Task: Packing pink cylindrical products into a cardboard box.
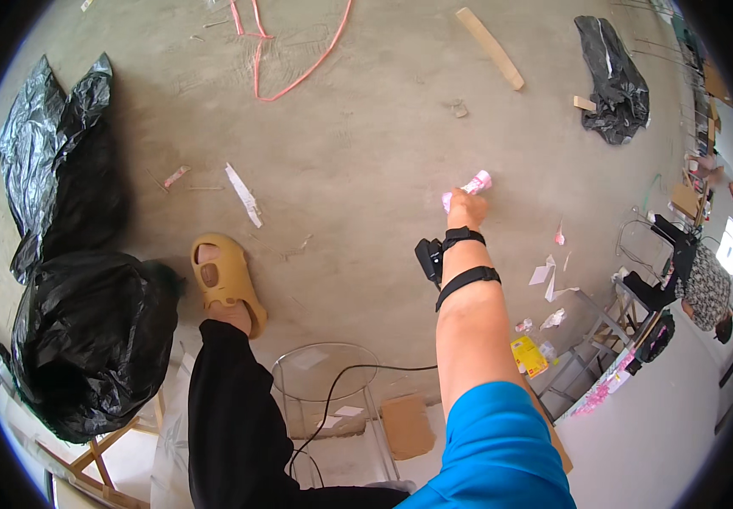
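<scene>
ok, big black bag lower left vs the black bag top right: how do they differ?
The lower-left bag is bulging and full, resting against a wooden frame; the top-right bag is flat, crumpled and looks empty, lying on bare concrete. The lower-left bag looks far larger. Both are glossy black plastic.

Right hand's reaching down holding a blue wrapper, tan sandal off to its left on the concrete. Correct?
Not quite: the wrapper is pink and white, not blue, as the head view shows. The rest holds: the right hand reaches down gripping it, and the tan sandal sits to its left on the concrete floor.
</scene>
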A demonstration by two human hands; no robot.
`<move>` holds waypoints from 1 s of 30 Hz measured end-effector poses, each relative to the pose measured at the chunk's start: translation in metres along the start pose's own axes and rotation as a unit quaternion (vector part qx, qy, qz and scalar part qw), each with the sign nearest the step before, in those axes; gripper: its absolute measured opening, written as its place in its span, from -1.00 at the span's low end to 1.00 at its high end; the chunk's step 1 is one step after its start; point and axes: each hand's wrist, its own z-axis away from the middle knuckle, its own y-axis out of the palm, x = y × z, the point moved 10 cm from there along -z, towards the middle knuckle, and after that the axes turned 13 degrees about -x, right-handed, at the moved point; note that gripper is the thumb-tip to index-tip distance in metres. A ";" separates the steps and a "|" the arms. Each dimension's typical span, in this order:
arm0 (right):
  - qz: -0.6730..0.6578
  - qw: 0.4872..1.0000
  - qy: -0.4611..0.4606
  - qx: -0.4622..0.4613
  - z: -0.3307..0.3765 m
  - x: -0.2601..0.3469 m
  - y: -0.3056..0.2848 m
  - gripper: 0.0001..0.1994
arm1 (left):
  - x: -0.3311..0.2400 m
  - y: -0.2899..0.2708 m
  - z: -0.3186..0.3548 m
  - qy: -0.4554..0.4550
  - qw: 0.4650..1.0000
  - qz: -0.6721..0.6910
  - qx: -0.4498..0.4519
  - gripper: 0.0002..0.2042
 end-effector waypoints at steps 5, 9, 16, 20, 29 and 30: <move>-0.175 0.984 0.012 0.023 -0.058 -0.035 -0.017 -0.62 | 0.006 0.002 -0.016 0.013 0.999 0.053 -0.004 -0.78; -0.357 0.888 0.032 0.288 0.100 0.041 -0.057 -0.49 | 0.003 -0.008 -0.004 -0.050 0.994 0.000 -0.097 -0.79; -0.340 0.632 -0.045 0.696 0.379 0.172 -0.337 -0.48 | 0.027 -0.034 0.058 -0.129 0.958 -0.021 -0.256 -0.82; -0.258 0.456 -0.029 0.851 0.433 0.169 -0.464 -0.37 | 0.024 -0.036 0.069 -0.145 0.945 0.004 -0.292 -0.76; -0.246 0.505 -0.169 0.810 0.482 0.127 -0.567 -0.49 | -0.018 -0.071 0.164 -0.257 0.804 0.355 -0.402 -0.65; -0.240 0.495 -0.178 0.816 0.484 0.117 -0.578 -0.49 | -0.038 -0.081 0.164 -0.235 0.790 0.401 -0.399 -0.59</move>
